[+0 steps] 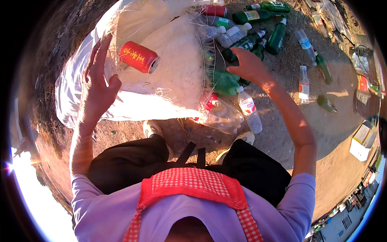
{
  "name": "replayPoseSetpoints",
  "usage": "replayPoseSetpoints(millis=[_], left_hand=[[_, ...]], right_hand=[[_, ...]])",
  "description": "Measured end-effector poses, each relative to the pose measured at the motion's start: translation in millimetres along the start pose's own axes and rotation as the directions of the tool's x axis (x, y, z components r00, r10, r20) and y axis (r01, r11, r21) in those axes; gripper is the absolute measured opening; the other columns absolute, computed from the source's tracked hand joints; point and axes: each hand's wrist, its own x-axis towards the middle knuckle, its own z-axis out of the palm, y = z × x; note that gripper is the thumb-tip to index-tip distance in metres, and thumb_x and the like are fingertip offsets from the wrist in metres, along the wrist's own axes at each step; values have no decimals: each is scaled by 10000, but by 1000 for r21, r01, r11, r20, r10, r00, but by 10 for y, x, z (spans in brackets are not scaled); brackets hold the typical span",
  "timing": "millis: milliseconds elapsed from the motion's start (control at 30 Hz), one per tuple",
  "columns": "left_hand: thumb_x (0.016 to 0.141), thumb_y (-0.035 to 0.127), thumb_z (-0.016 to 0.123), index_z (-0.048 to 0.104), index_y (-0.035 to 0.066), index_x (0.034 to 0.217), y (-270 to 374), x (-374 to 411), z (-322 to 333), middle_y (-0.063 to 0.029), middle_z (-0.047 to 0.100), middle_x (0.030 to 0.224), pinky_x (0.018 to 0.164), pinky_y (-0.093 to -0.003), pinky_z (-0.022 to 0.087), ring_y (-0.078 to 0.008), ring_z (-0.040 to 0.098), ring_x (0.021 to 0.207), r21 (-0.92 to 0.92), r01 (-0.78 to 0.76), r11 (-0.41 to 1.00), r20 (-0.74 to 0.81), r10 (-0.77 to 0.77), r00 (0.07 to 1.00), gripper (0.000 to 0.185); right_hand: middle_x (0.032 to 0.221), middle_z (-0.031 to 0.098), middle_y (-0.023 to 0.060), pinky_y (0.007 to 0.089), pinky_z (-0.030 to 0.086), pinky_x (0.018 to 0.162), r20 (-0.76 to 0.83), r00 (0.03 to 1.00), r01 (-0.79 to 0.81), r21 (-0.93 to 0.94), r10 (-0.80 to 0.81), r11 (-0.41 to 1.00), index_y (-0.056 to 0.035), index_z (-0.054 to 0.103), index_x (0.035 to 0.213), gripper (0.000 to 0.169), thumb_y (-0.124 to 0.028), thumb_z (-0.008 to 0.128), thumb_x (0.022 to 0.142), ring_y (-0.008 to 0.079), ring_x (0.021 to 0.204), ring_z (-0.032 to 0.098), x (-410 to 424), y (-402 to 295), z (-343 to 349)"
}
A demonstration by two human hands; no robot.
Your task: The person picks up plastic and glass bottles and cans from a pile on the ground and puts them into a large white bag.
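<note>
My left hand [101,75] has its fingers apart beside the mouth of a white woven sack [169,60]; whether it touches the fabric I cannot tell. A red drink can [139,57] bearing yellow lettering shows against the sack, tilted, close to that hand. I cannot tell if it lies on the fabric or is in the air above it. My right hand [252,65] is empty, thumb and fingers spread, over a heap of bottles. Near it are a crumpled green plastic bottle [225,81], a green glass bottle [276,36] and a clear plastic bottle [234,34].
By my feet lie a clear bottle with a white-and-red label [249,110] and a large clear bottle with a red label [225,116]. Farther right are a clear bottle [304,84], a small green bottle [326,103] and a cardboard box [362,142]. Another red can [215,11] lies beyond.
</note>
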Motion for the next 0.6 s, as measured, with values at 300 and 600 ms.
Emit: replayPoseSetpoints(millis=[300,600], left_hand=[[615,-57,426,324,45,1378,11,-1,-278,-133,366,1403,1100,-397,208,-285,279,1337,44,76,996,5,-76,997,777],[617,-110,440,333,117,1382,42,-169,-375,-165,344,1396,1047,-394,296,-338,299,1313,17,23,1000,87,-24,996,805]], right_hand=[[1200,480,220,468,390,920,353,935,154,-297,-41,942,-10,333,1327,936,-427,754,603,348,1080,503,-109,-465,844],[1211,520,170,358,398,945,455,792,-610,561,407,559,3,321,1354,952,-294,769,568,251,1107,512,-1083,545,-505]])
